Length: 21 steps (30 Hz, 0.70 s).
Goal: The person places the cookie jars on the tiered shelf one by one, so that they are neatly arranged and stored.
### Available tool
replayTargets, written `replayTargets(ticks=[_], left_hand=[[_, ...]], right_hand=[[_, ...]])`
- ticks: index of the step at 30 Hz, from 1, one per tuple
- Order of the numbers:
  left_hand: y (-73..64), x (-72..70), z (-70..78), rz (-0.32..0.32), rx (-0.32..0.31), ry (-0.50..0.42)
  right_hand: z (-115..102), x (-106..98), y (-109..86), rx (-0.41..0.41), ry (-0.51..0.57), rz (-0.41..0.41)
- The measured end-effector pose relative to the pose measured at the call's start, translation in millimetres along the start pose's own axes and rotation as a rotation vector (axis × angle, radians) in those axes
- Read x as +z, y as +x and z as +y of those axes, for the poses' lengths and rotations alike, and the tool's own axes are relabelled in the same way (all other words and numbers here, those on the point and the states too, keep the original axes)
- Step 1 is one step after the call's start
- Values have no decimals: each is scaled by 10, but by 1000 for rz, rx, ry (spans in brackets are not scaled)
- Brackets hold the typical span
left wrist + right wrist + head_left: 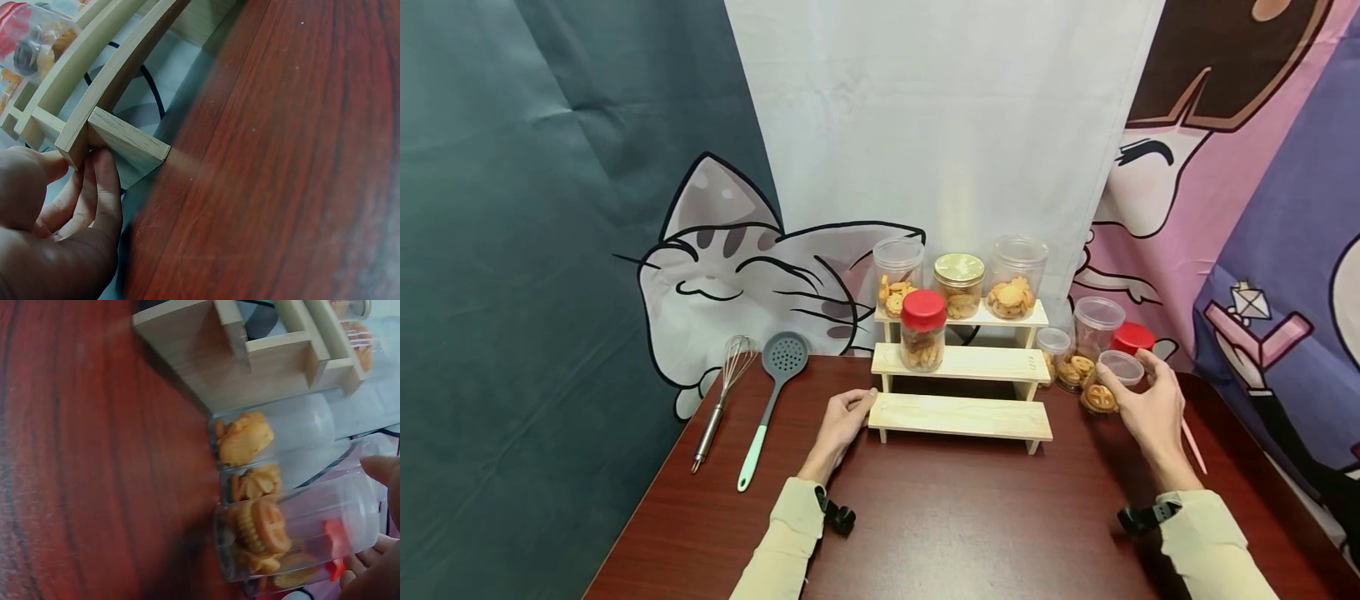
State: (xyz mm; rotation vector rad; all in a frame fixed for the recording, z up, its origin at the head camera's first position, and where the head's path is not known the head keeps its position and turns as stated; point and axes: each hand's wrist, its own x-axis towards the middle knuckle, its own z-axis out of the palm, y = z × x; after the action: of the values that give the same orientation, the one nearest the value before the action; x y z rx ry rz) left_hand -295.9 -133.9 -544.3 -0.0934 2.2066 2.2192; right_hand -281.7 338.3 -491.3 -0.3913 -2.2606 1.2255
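Observation:
A three-tier wooden display rack (962,417) stands on the table. My left hand (844,421) pinches the left end of its lowest shelf, thumb above and fingers below in the left wrist view. My right hand (1156,408) is around the top of a clear plastic jar (1101,398) of cookies, right of the rack. In the right wrist view, thumb and fingers lie on opposite sides of that jar's lid (364,515); the jar's base is low by the tabletop. A red-lidded jar (923,333) sits on the middle shelf.
Along the top shelf stand a clear-lidded jar (898,279), a gold-lidded jar (958,287) and another clear jar (1017,279). More cookie jars (1096,325) and a red lid (1132,337) crowd the right. A whisk (718,408) and a slotted skimmer (772,400) lie left.

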Motion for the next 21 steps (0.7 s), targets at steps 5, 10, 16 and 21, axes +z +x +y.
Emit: replayTargets(ticks=[5,10,16,21], left_hand=[[6,-4,-8,-4,3,7],[8,-12,-5,-11,-1,3],[9,-10,-15,-17,-1,-10],[1,2,-12,-4,0,-10]], right_hand=[[77,38,-6,-30,-8,-4],[113,48,1,-33,2,-14],[129,62,1,3,14,-24],[102,46,-20,30,-7,-6]])
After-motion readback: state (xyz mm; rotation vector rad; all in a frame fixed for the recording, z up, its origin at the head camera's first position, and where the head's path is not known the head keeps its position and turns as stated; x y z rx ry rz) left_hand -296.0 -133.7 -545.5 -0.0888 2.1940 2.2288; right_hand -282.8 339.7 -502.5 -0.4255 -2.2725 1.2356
